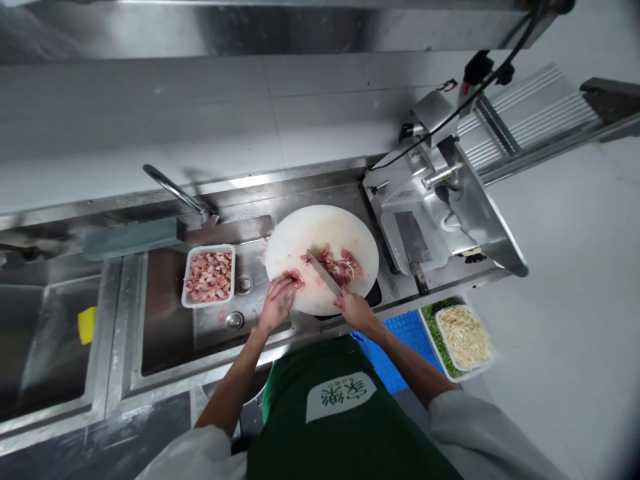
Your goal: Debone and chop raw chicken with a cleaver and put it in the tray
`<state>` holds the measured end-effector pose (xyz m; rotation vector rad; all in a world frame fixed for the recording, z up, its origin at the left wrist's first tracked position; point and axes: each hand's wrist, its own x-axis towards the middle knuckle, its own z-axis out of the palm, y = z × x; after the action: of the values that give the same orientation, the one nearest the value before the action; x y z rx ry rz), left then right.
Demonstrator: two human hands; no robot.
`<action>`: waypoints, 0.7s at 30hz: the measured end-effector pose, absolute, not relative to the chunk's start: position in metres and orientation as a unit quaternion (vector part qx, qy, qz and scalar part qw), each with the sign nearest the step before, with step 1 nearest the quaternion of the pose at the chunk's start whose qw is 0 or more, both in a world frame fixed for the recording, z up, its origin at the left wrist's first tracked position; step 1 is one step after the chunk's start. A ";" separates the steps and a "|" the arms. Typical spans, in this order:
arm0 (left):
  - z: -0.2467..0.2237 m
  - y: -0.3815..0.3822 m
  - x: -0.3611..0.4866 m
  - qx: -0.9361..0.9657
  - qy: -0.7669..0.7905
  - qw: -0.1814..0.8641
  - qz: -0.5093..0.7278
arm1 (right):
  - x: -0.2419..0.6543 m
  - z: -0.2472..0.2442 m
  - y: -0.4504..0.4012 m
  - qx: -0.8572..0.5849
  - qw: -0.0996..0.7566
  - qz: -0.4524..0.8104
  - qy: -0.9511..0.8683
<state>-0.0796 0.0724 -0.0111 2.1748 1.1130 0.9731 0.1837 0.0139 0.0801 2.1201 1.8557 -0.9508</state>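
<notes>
A round white cutting board (320, 223) lies on the steel counter. My right hand (354, 308) is closed around the handle of a kitchen knife (325, 273), its blade pointing up and left across the board. Right of the blade is a heap of raw meat pieces (345, 267) with bone or fat among them. On the board's left side my left hand (278, 299) has its fingertips on a separate piece of raw meat (295, 278); the grip is partly hidden. The blade is apart from that piece.
A white tray of chopped meat (209, 275) stands in the sink (167, 333), below a faucet (175, 190). To the right are a slicing machine (445, 180) and a cleaver (413, 243). Lower right, tubs hold pale shreds (464, 337) and green vegetables (434, 327).
</notes>
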 end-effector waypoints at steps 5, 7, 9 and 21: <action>-0.011 0.041 -0.113 0.650 0.592 0.128 0.459 | 0.133 0.122 0.032 0.704 -0.026 -0.231 0.671; -0.010 0.036 -0.117 0.630 0.614 0.113 0.462 | 0.110 0.123 0.040 0.700 -0.048 -0.212 0.680; -0.011 0.035 -0.111 0.649 0.608 0.129 0.440 | 0.092 0.112 0.046 0.683 -0.011 -0.243 0.688; -0.026 0.079 -0.091 0.801 0.462 0.256 0.282 | 0.128 0.080 0.042 0.691 0.012 -0.296 0.660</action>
<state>-0.0912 0.0789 -0.0258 2.1740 1.2542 0.7657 0.1279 0.0423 0.0803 2.1538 2.0558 -0.9215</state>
